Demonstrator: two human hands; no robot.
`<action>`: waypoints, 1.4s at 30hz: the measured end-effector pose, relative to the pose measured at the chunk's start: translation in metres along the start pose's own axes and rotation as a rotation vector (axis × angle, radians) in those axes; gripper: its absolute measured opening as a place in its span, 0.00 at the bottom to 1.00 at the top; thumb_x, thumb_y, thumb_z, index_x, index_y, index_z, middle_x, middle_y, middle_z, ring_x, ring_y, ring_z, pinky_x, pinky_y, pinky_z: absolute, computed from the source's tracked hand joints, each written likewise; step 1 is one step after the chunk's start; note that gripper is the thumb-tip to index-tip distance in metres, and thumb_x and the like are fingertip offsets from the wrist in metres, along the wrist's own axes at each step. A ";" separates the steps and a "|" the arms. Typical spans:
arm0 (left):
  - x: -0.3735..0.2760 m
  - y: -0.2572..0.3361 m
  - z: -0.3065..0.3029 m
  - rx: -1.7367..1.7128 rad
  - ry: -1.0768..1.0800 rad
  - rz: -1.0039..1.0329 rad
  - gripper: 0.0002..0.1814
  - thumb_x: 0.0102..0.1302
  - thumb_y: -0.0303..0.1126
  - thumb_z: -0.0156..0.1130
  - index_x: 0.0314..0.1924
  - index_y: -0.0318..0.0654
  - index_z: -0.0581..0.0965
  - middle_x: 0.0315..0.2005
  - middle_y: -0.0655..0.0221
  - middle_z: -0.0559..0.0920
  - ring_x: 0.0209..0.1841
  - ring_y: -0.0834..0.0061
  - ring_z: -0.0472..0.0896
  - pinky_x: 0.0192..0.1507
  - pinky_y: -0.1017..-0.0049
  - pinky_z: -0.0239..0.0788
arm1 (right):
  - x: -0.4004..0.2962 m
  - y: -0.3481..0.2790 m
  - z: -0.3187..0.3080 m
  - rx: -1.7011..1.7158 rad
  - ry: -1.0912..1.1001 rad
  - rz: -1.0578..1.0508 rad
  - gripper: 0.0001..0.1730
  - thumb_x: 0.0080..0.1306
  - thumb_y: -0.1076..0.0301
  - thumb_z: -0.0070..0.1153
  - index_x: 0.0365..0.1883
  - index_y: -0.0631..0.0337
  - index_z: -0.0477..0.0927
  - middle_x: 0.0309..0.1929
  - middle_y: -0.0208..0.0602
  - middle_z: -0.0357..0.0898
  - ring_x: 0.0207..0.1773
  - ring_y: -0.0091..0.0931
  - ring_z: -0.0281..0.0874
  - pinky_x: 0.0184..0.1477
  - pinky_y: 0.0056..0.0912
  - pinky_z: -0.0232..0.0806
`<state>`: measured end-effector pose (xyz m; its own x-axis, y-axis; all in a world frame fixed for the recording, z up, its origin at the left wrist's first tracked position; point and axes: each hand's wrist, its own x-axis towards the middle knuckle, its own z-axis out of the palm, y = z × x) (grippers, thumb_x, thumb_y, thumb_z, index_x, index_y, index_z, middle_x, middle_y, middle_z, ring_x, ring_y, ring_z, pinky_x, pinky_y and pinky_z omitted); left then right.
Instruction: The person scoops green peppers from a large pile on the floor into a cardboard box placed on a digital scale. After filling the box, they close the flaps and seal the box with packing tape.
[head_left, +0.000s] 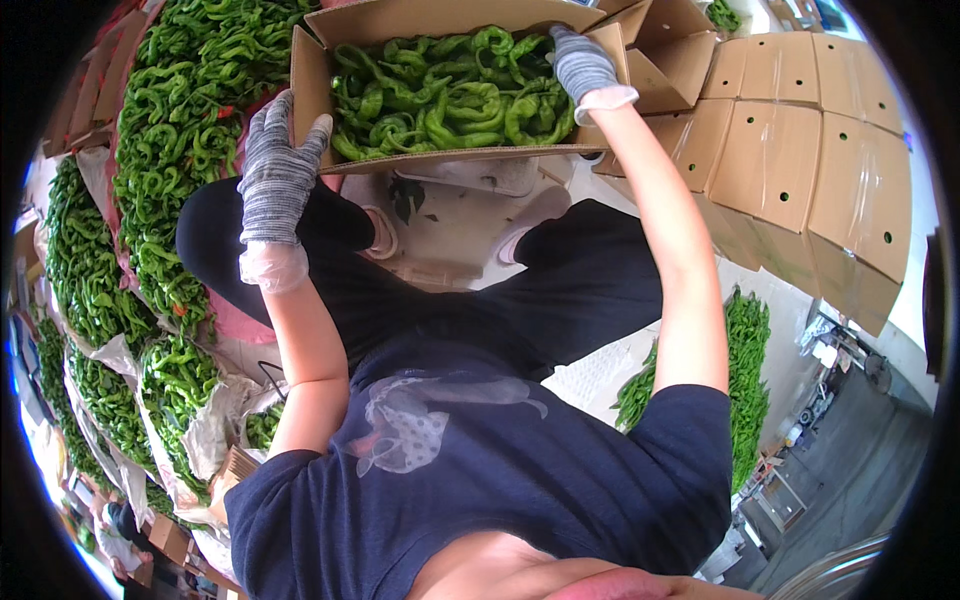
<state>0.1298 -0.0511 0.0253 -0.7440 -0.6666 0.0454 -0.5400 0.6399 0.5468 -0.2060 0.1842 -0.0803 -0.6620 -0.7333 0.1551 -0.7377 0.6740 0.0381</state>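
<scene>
An open cardboard box (310, 75) full of long, curled green peppers (457, 97) stands before me, its flaps or walls raised. My left hand (277, 169), in a grey knitted glove over a clear plastic one, holds the box's left end. Its thumb lies at the near left corner and its fingers are on the outer side. My right hand (586, 64), gloved the same way, reaches inside the right end. It lies along the inner wall at the edge of the peppers. Whether those fingertips grip anything is hidden.
Heaped green peppers (176, 97) fill the left side, with more in open sacks (124, 360) behind. Closed cardboard boxes (772, 150) are stacked at the right, near an open box (667, 67). More peppers (746, 390) lie behind me at right. A person (120, 540) is at lower left.
</scene>
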 end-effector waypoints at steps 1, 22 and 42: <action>0.007 0.014 0.012 -0.055 -0.029 0.023 0.30 0.64 0.41 0.65 0.62 0.36 0.69 0.57 0.54 0.73 0.59 0.59 0.72 0.62 0.67 0.63 | 0.000 0.063 0.028 -0.035 0.076 -0.115 0.23 0.64 0.62 0.56 0.56 0.60 0.72 0.54 0.50 0.76 0.58 0.45 0.72 0.59 0.43 0.66; 0.168 -0.079 0.008 -0.047 -0.388 0.228 0.29 0.66 0.34 0.61 0.64 0.33 0.67 0.57 0.60 0.76 0.53 0.73 0.75 0.57 0.75 0.65 | -0.567 0.184 -0.177 -0.151 -0.656 1.425 0.54 0.52 0.29 0.58 0.66 0.63 0.66 0.67 0.46 0.65 0.68 0.39 0.63 0.68 0.36 0.57; -0.105 0.216 0.046 -0.485 -0.287 0.879 0.16 0.69 0.24 0.52 0.53 0.22 0.75 0.53 0.47 0.77 0.53 0.58 0.79 0.54 0.66 0.76 | -0.951 -0.037 0.115 0.324 -0.139 2.603 0.60 0.43 0.41 0.72 0.69 0.59 0.57 0.69 0.47 0.60 0.66 0.42 0.65 0.63 0.41 0.64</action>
<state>0.0738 0.1746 0.1002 -0.8979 0.1164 0.4246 0.4063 0.5909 0.6970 0.4352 0.8460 -0.3429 0.1726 0.9154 -0.3637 0.9742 -0.2131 -0.0740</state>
